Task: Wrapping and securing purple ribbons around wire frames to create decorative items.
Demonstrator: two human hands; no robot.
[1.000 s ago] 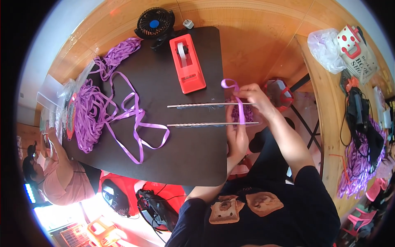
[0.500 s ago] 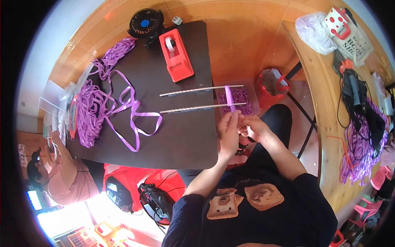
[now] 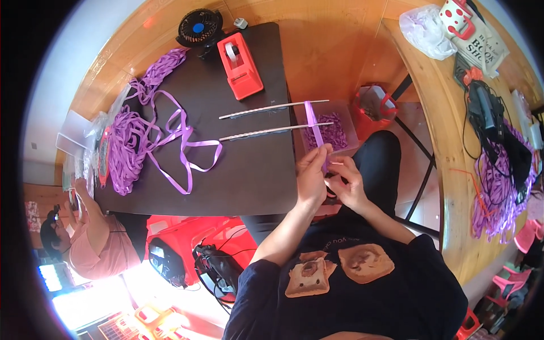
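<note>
Purple ribbon (image 3: 316, 133) sits pinched between thumb and fingers of the left hand (image 3: 311, 178), just off the right edge of the dark worktop (image 3: 249, 181), by its near right corner. Close beside it, the right hand (image 3: 347, 180) curls its fingers; their tips are partly hidden, so I cannot tell whether they hold the ribbon. Room to move lies between that edge and the dark-clad knee (image 3: 378, 161) just to the right. From the pinch the ribbon runs flat, narrow and straight across two slim rods (image 3: 266, 130), which jut past the right edge above a see-through tub (image 3: 349, 113) of purple pieces. Farther off, loose ribbon (image 3: 182, 161) trails to a heap (image 3: 123, 153) by the left edge; a red tape dispenser (image 3: 245, 79) stands toward the far right corner.
</note>
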